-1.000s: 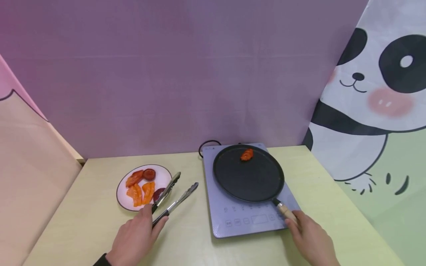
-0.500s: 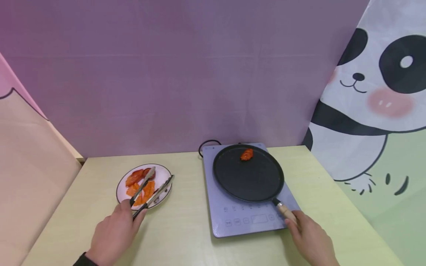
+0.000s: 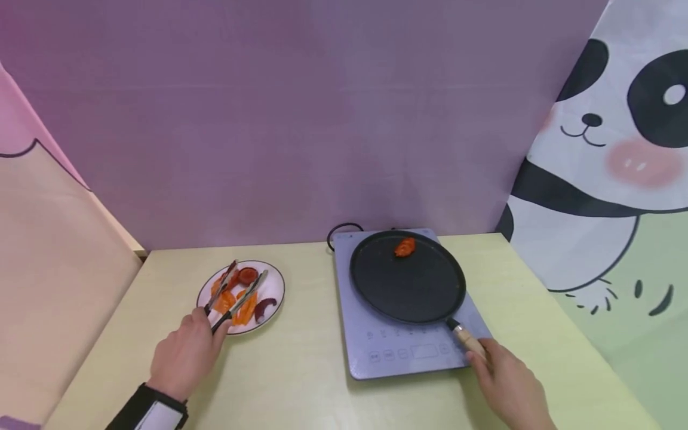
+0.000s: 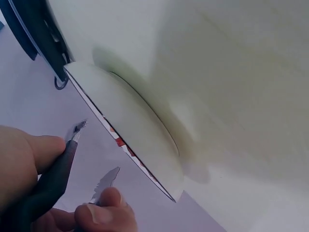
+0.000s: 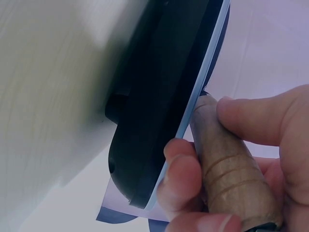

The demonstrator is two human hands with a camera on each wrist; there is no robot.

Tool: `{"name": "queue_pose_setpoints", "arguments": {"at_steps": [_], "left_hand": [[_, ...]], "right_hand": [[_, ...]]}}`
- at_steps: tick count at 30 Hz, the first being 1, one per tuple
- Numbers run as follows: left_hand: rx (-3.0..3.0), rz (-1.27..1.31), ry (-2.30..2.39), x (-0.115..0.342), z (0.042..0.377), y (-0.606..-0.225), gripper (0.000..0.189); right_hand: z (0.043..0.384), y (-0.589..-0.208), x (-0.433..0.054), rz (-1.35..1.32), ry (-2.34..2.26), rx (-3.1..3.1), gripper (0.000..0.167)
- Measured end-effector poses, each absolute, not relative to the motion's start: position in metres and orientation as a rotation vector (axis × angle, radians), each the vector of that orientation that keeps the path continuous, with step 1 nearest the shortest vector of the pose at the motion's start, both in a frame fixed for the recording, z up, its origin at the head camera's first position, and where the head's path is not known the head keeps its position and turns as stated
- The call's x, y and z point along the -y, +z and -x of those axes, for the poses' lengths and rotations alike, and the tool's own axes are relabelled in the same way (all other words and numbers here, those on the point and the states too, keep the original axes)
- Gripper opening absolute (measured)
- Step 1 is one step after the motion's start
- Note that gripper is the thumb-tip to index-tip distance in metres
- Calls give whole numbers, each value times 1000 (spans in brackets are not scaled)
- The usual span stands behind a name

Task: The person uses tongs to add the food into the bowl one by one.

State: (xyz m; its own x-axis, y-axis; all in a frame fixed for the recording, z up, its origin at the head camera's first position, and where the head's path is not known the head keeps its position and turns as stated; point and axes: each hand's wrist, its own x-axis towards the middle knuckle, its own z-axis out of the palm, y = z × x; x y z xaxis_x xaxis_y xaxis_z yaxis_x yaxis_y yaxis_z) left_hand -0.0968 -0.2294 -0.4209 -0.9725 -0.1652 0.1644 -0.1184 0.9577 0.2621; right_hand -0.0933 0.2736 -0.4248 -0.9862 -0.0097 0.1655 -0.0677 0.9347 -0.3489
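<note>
One spread pair of tongs [image 3: 240, 303] points from the left hand [image 3: 185, 355] over food [image 3: 246, 310] on the plate [image 3: 276, 282]; right of the plate, the right hand [image 3: 510, 379] holds the pan [image 3: 403, 289]. Left wrist view: tongs gripped near the plate. Right wrist view: handle [image 5: 227, 166] clasped.

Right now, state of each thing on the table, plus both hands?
Left hand: gripping the tongs
Tongs: spread open, over the plate
Plate: on the table, bearing several food pieces
Right hand: gripping the pan handle
Pan: on the cooktop, one red food piece near its far edge
Cooktop: flat on the table; on or off, can't tell
Black cord: looped at the cooktop's far left corner
</note>
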Motion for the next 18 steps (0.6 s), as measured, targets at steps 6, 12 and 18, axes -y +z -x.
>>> {"name": "queue_pose_setpoints", "arguments": {"at_steps": [6,12,18], "left_hand": [[2962,-214,-347,228,108,-425,50],[2975,-218,-360,226,113,-428,48],[3007,-219,-360,224,117,-426,49]], "right_hand": [[93,-426,-274,-53,543,2930,31],[93,-426,-274,-53,545,2925,33],[94,-425,-274,-44,542,2930,33]]}}
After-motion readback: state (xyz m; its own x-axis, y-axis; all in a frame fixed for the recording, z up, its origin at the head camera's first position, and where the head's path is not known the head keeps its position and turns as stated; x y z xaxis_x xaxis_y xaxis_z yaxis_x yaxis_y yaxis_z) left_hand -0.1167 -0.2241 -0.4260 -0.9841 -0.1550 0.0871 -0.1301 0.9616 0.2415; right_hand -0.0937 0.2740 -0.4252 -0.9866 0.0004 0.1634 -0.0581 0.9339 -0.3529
